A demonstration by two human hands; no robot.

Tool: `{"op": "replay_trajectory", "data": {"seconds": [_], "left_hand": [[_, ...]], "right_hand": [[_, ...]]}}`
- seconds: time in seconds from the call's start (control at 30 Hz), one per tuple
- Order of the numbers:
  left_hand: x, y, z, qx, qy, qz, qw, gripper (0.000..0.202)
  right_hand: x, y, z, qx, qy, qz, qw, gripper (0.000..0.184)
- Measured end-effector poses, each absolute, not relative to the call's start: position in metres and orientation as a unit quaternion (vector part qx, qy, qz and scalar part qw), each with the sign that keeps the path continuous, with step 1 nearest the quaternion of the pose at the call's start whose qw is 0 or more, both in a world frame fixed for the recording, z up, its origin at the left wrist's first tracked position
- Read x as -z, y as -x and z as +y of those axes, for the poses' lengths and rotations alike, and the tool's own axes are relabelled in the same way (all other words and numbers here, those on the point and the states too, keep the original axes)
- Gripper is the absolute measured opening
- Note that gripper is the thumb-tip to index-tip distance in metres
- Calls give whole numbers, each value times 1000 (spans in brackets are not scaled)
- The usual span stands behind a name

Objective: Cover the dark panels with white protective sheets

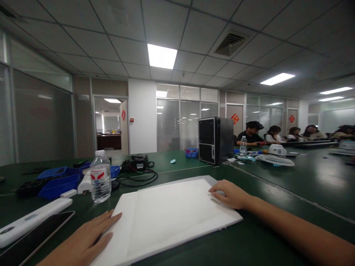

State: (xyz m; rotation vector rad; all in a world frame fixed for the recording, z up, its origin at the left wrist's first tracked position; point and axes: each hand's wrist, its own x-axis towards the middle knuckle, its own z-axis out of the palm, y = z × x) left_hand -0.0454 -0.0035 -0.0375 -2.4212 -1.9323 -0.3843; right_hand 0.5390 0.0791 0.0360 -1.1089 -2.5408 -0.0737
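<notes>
Hands rest flat and open on a white board [172,218] lying on the green table [277,207]: left hand [85,238] at its near-left edge, right hand [230,194] at its far-right corner. Bottle [100,181] stands just beyond the left hand.

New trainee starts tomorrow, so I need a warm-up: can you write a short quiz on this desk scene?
1. Fill in: the water bottle stands to the ____ of the white sheet.
2. True or false: the left hand holds the bottle.
3. The right hand rests on: A) the black computer tower, B) the sheet's far right corner, C) the blue bins.
Key: 1 left; 2 false, it lies flat on the sheet's near corner; 3 B.
</notes>
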Motion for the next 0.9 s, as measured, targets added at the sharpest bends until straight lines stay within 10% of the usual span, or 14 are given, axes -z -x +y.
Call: {"op": "replay_trajectory", "data": {"seconds": [0.9], "left_hand": [[46,47,1,146,776,-614,17,57]], "right_hand": [[-38,-542,75,-25,359,-915,182,47]]}}
